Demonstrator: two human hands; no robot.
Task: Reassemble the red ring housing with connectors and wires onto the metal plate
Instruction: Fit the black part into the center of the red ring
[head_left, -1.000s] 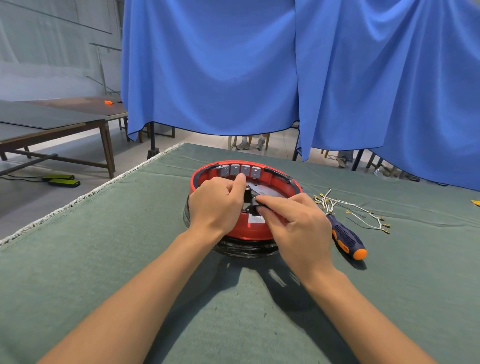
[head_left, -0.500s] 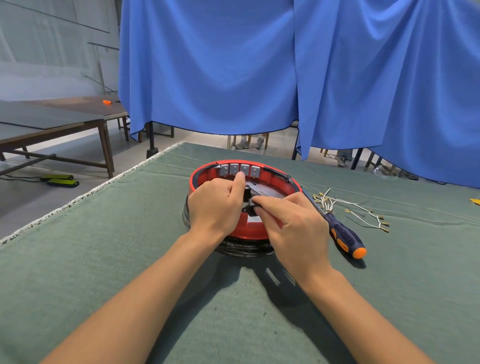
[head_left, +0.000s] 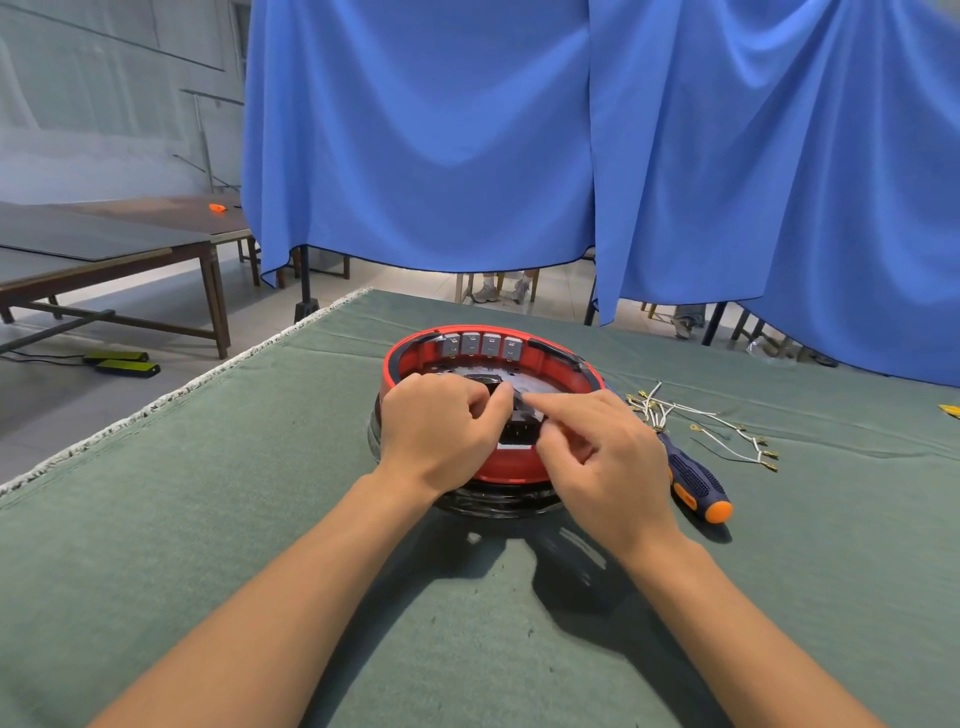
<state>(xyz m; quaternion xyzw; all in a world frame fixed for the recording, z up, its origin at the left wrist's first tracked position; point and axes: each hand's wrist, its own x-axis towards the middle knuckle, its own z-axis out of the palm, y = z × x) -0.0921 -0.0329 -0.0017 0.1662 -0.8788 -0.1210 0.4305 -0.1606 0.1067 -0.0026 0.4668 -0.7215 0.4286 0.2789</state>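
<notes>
Both hands meet over the red ring housing (head_left: 511, 465): the left hand (head_left: 436, 434) and the right hand (head_left: 602, 457) each pinch a small black connector (head_left: 519, 423) between curled fingertips, just inside its near wall. Four grey connectors (head_left: 480, 345) line the far inner wall above the metal plate (head_left: 540, 382). The housing sits mid-surface (head_left: 208, 519); one screwdriver (head_left: 693, 480) and loose wires (head_left: 711, 426) lie to its right.

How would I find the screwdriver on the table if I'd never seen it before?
Start at the big red ring housing in the middle of the green table cover. Look just past the person's right hand, on that side of the ring. The screwdriver lies flat there, with a dark blue grip and orange end, chunkier than the thin white wires beyond it.
</notes>
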